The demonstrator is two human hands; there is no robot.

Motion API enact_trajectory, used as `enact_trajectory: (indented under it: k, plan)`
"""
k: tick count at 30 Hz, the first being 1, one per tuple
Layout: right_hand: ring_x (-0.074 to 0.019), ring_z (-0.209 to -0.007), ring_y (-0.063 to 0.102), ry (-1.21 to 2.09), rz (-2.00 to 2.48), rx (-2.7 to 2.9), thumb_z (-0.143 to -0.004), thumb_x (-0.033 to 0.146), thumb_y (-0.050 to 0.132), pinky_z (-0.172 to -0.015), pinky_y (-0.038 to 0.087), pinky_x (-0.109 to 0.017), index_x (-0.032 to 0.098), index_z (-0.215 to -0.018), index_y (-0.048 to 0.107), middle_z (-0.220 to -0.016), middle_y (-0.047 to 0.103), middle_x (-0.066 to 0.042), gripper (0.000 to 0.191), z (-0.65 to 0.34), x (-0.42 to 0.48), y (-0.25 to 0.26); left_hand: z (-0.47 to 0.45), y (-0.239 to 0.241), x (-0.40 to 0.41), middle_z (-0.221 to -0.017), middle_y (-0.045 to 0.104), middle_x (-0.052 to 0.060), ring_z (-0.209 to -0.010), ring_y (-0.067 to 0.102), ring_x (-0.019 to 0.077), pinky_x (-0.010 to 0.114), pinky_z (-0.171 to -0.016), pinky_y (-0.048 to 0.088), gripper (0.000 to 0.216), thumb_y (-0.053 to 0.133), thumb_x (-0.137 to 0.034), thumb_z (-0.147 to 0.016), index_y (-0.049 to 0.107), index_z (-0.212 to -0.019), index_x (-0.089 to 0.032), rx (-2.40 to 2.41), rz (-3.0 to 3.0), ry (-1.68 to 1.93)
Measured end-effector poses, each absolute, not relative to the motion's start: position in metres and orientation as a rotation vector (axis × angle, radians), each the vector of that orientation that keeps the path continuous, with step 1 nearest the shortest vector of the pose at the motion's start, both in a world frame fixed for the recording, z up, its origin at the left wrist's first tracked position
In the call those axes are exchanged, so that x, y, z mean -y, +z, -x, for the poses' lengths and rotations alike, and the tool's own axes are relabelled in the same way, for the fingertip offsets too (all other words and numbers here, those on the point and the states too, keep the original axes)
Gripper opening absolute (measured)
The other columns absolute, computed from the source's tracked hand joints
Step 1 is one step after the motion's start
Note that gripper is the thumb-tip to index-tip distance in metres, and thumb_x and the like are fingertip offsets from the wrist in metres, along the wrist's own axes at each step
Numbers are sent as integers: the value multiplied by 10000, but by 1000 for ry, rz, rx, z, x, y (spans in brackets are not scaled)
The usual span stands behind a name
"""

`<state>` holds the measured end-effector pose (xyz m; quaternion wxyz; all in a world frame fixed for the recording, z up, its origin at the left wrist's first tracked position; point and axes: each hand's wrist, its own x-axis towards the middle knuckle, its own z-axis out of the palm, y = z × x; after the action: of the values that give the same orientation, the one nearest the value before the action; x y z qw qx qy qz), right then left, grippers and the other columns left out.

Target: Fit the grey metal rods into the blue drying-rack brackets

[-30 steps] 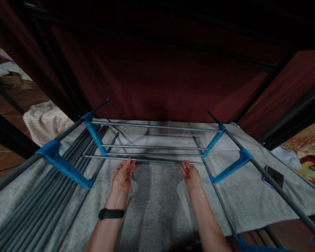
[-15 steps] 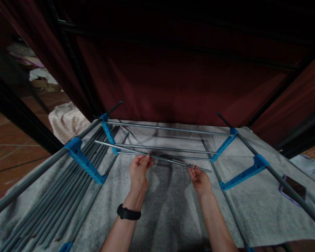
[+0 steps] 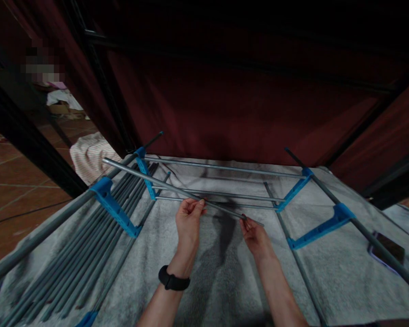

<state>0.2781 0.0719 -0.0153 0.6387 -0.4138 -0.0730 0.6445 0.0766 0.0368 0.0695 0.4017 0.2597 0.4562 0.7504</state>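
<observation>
Between the sides of a blue-jointed rack, two bare hands, set apart, pinch one slanting grey rod, the left hand near its middle, the right hand near its rack-right end.

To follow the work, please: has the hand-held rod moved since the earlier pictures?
Yes: against the near left blue bracket, the rod now has its left end farther left and higher in view.

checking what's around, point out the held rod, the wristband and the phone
held rod (image 3: 170,186): head view, on its bare shaft
wristband (image 3: 176,282): head view, on its strap
phone (image 3: 392,246): head view, on its dark face
</observation>
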Motion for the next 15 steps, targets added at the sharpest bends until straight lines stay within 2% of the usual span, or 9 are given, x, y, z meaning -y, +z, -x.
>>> enact_trajectory:
  k: [9, 15]
  plan:
    - [-117, -729, 724, 1575, 847, 112, -748, 4, 668, -768, 636, -227, 198, -679, 688, -723, 753, 1, 207, -260, -63, -11, -84, 75, -31, -899, 729, 60, -834, 673, 179, 287, -700, 537, 281, 764, -368, -740, 667, -922, -177, -1223, -830, 1874]
    - [-117, -695, 709, 1498, 876, 74, -709, 0, 704, -757, 638, -238, 196, -669, 660, -694, 731, 9, 205, -267, -65, -22, -66, 91, -28, -917, 738, 64, -821, 663, 178, 288, -693, 532, 343, 726, -363, -783, 691, -1064, -171, -1294, -1016, 1878]
